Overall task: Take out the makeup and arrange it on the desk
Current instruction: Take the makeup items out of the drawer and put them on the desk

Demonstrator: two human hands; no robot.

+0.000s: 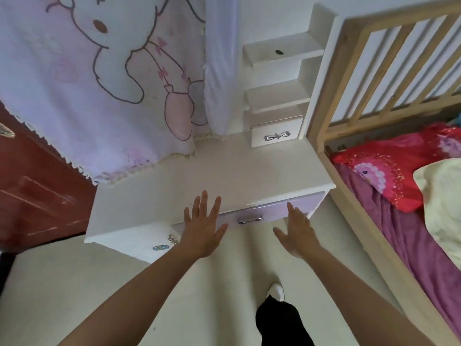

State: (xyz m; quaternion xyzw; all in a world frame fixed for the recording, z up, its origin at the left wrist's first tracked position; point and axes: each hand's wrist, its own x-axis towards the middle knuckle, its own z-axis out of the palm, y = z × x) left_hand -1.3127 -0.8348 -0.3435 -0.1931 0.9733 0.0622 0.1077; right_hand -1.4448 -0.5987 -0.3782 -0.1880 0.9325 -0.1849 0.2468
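Both bare arms reach toward 12 o'clock at the white table (224, 171). The left grip (203, 228) is released, fingers straight and fanned, palm down over the table's front edge, at 9 o'clock of the bow-shaped handle (250, 219). The right grip (298, 231) is released too, fingers straight, at 3 o'clock of that handle before the closed lilac drawer (306, 203); whether it touches, I cannot tell. A small sticker (160, 247) at 8 o'clock is too blurred to read. Where the makeup lies I cannot tell. The bed (371, 245) stands at 3 o'clock.
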